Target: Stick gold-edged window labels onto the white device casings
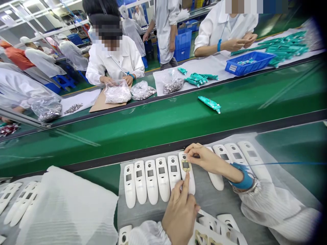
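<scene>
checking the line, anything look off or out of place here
One teal plastic housing lies alone and askew on the green conveyor belt, apart from the others. The white plastic shells sit in a neat row.

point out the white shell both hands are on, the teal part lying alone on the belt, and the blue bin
white shell [188,177], head view, lower body
teal part [209,103], head view, middle
blue bin [249,65], head view, front wall

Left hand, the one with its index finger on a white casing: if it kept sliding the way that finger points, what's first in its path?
Probably the right hand, pinching the same white casing's top end; depth unclear.
</scene>
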A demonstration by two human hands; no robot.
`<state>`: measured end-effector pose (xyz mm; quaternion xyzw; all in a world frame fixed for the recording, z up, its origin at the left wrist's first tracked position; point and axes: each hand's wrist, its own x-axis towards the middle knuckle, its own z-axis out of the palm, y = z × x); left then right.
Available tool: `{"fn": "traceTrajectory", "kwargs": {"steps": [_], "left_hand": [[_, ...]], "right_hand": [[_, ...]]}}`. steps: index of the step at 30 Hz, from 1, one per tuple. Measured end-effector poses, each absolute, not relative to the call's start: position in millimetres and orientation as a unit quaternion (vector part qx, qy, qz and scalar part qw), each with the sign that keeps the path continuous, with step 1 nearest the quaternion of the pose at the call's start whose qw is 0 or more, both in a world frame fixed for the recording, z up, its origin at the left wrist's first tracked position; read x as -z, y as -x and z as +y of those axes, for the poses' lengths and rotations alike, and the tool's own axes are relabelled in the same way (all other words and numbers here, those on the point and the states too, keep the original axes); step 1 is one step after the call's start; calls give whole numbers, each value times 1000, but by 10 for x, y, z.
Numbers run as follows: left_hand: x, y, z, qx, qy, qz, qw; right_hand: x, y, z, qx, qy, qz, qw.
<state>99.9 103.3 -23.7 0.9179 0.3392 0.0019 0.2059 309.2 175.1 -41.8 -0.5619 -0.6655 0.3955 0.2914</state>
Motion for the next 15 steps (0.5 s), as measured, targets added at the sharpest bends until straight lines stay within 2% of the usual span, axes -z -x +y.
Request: {"fn": "traceTrajectory", "kwargs": {"steps": [15], "left_hand": [[241,-1008,1046,-15,-922,333,199]], "right_hand": [[330,-2983,1721,-320,603,-678,272]]}}
